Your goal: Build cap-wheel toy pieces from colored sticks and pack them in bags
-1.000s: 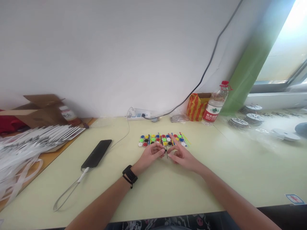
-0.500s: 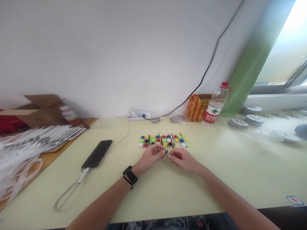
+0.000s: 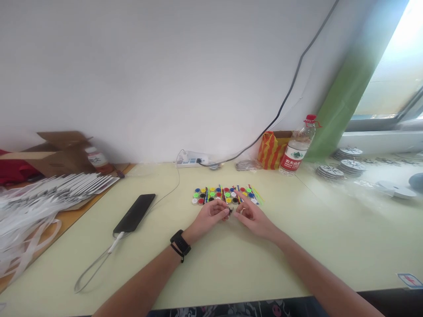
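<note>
My left hand (image 3: 211, 215), with a black watch on its wrist, is closed in a pinch on a small dark piece (image 3: 230, 211), too small to make out in detail. My right hand (image 3: 251, 216) is just right of that piece. Its index finger points forward and away from the thumb, while the other fingers are partly curled; I see nothing held in it. Just beyond both hands lie rows of small coloured discs (image 3: 218, 194) with thin coloured strips (image 3: 207, 193) between them. My hands partly cover the near row.
A black phone (image 3: 135, 213) with a cable lies left. At the wall stand a power strip (image 3: 193, 159), a striped bag (image 3: 272, 149) and a large water bottle (image 3: 294, 154). White items (image 3: 66, 189) are heaped far left; stacked round discs (image 3: 330, 172) are right.
My right index finger has stretched out forward from its earlier curl. The thin upright dark line at the small piece now looks shorter and bent. My left hand keeps its pinch.
</note>
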Tool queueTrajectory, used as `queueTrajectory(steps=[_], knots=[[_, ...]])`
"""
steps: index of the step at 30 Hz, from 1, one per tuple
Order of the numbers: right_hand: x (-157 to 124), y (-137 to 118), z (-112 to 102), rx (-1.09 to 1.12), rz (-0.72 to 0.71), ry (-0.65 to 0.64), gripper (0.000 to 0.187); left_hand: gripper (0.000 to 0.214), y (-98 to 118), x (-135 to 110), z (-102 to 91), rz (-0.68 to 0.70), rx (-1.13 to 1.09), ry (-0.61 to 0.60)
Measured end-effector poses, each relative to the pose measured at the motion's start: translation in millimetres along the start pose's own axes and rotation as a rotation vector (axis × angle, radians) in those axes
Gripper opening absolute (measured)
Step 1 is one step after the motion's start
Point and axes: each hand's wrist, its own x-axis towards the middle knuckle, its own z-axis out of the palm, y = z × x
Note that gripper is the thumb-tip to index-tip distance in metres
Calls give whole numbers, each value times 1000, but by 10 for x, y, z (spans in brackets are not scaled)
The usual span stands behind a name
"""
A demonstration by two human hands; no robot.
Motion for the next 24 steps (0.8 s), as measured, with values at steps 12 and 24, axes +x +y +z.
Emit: queueTrajectory(steps=[12,24], knots=[[-22,15,5,-78,15,-46,84,30,11,-12,18,6,2,-2],[-33,-26,12,-12,17,-42,72,32,9,-5,17,3,17,11]])
